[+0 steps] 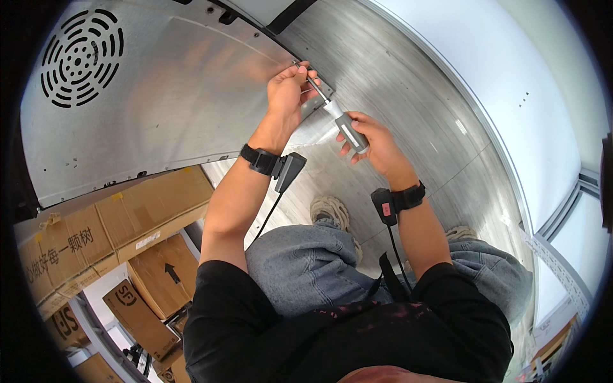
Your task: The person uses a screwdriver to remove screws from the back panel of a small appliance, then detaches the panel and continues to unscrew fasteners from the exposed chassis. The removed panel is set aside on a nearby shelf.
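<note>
A screwdriver (350, 133) with a grey and white handle lies in my right hand (375, 142), its fingers wrapped round the grip. The metal shaft slants up and left to the edge of a large silver metal panel (191, 83). At that edge my left hand (290, 89) is closed round the shaft near its tip, thumb and fingers pinched together. The screwdriver's tip and whatever it touches are hidden by the left fingers. Round vent slots (82, 59) are cut in the panel's far left part.
Cardboard boxes (163, 274) stand at the lower left, below a long flat carton (137, 214). Grey wood-look floor (383, 70) runs beside the panel's edge. A white curved wall or cabinet front (504, 76) bounds the right side. Cables hang from both wrist devices.
</note>
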The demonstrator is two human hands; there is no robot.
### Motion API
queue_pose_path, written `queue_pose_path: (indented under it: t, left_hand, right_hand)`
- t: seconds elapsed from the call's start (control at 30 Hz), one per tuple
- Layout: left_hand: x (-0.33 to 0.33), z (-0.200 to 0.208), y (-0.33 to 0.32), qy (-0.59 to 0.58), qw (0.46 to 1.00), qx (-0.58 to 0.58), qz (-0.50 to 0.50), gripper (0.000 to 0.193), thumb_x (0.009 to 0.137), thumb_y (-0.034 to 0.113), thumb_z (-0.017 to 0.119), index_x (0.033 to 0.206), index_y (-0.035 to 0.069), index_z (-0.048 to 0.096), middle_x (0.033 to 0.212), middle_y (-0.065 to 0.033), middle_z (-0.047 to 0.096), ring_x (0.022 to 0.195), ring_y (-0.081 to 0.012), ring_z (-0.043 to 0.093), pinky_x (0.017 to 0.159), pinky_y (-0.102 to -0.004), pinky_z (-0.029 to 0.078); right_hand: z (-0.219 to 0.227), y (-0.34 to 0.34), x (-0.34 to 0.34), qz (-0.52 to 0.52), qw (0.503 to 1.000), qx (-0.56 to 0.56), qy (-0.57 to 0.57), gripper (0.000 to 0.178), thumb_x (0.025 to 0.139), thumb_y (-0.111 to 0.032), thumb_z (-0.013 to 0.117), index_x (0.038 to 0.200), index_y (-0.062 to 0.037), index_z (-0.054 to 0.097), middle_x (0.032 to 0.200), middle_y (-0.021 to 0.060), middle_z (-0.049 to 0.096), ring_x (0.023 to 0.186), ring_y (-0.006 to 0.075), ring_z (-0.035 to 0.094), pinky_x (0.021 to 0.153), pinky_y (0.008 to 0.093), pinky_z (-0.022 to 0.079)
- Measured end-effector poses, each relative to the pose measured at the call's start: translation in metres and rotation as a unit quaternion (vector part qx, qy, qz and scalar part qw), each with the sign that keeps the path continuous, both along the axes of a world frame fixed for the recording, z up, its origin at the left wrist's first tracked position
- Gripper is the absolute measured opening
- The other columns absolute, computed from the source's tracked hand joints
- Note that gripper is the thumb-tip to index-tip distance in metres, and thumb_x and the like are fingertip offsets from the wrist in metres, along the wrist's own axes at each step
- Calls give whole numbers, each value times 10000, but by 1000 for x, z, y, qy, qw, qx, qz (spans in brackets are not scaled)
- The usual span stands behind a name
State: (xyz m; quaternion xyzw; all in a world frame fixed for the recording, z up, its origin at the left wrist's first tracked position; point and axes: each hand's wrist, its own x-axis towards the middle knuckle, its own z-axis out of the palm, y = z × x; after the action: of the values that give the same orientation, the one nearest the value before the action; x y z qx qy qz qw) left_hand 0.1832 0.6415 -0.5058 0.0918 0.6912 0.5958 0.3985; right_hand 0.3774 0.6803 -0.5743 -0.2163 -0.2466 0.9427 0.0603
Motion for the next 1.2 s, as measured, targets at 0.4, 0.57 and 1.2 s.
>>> queue_pose_path:
  t: [0.4,0.57,1.2]
  left_hand:
    - [-5,-9,-2,21,1000,1,-19,159,926,137,530,1043,40,574,820,-20,621,703,-127,601,633,-258,507]
    - [-3,-6,0,-2,1000,19,-1,217,951,152,447,1077,9,553,868,-64,625,733,-176,617,687,-299,517]
    - [9,-5,4,-5,1000,31,0,271,968,221,395,1107,36,536,911,-117,629,781,-216,649,697,-313,533]
  right_hand:
    - [3,-10,-8,-9,992,112,-56,480,852,-274,595,1257,-48,472,954,24,593,828,126,594,606,310,489]
    - [-3,-5,-4,-10,997,54,-53,472,848,-253,601,1258,-52,480,950,23,603,844,125,589,620,299,488]
    - [-23,-9,-3,-84,974,202,-51,413,754,-59,682,1138,-17,537,912,53,569,759,123,553,627,266,458]
